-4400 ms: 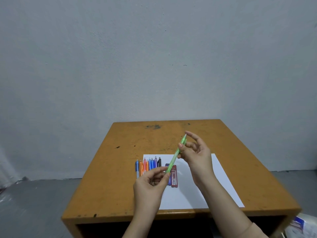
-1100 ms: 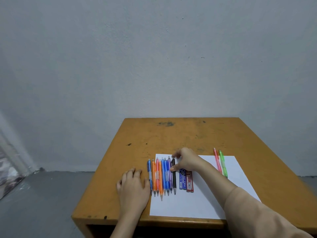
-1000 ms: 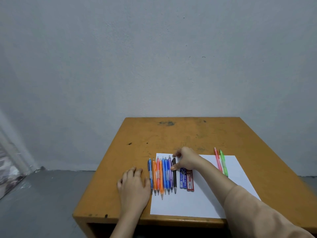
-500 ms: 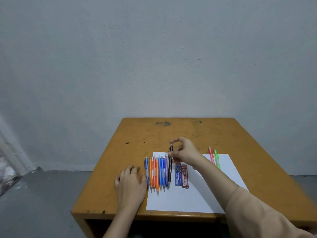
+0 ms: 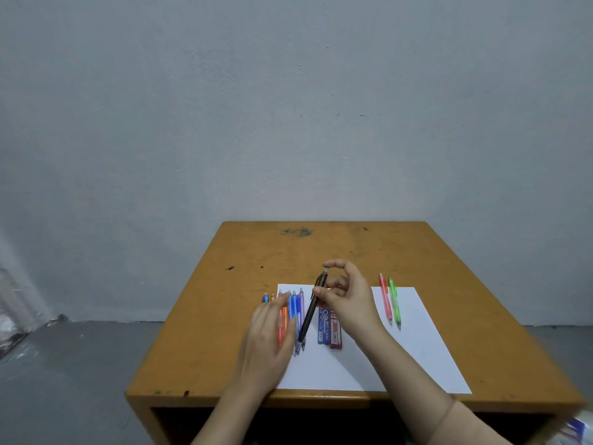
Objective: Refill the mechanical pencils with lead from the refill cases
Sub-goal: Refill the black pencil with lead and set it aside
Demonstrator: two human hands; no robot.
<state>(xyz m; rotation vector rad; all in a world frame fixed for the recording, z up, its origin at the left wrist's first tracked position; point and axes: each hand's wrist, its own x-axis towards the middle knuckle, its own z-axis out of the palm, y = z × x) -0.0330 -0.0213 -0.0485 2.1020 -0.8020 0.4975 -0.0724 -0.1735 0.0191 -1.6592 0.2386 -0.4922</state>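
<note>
I see black pencil (image 5: pixel 309 316) lifted off pencil row (image 5: pixel 293 305), right hand (image 5: pixel 348 303) pinching it; left hand (image 5: pixel 268 342) risen off table (image 5: pixel 321 248), loose, empty, nearing tip. Next refill starting, I judge.

1 black pencil (image 5: pixel 309 314) is being held in the right hand (image 5: pixel 349 303). 2 more are being shown lying side by side: 1 pink pencil (image 5: pixel 386 300) and 1 green pencil (image 5: pixel 394 300). In the row of coloured pencils (image 5: pixel 293 308), 6 or 7 are being counted, the rest being hidden by the left hand (image 5: pixel 266 345). 2 cases are being seen, 1 blue refill case (image 5: pixel 323 326) and 1 red refill case (image 5: pixel 335 330), on 1 sheet of paper (image 5: pixel 417 348) on 1 table (image 5: pixel 224 316).
</note>
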